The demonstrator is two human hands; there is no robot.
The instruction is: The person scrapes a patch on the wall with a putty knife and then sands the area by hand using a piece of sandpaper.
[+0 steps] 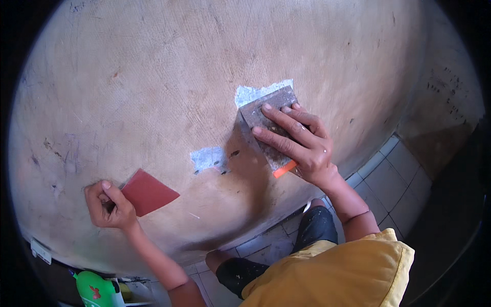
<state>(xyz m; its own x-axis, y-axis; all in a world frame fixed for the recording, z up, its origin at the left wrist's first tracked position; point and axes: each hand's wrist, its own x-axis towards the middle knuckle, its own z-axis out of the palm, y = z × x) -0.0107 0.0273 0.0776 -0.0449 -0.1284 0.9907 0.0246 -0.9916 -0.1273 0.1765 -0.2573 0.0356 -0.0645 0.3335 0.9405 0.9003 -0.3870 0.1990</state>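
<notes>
- Two pale grey filler patches (208, 157) show on the big tan wall (153, 77) that fills most of the frame; one sits at centre, the other (255, 93) just above the scraper at upper centre, so patching looks partly done, with smoothing and sanding seemingly left
- The wall looks rough, cross-scratched and scuffed, with small dark pits beside the centre patch
- The right hand (299, 143), right of centre, lies with fingers spread flat on a wide putty knife (266, 123), pressing its smeared grey blade to the wall; an orange handle (284, 169) peeks out under the palm
- The left hand (108, 204), lower left, pinches a reddish-brown sandpaper sheet (149, 192) by its corner, held against the wall, unused for now
- A green bottle (94, 289) stands on the tiled floor (388, 179) at the bottom left
</notes>
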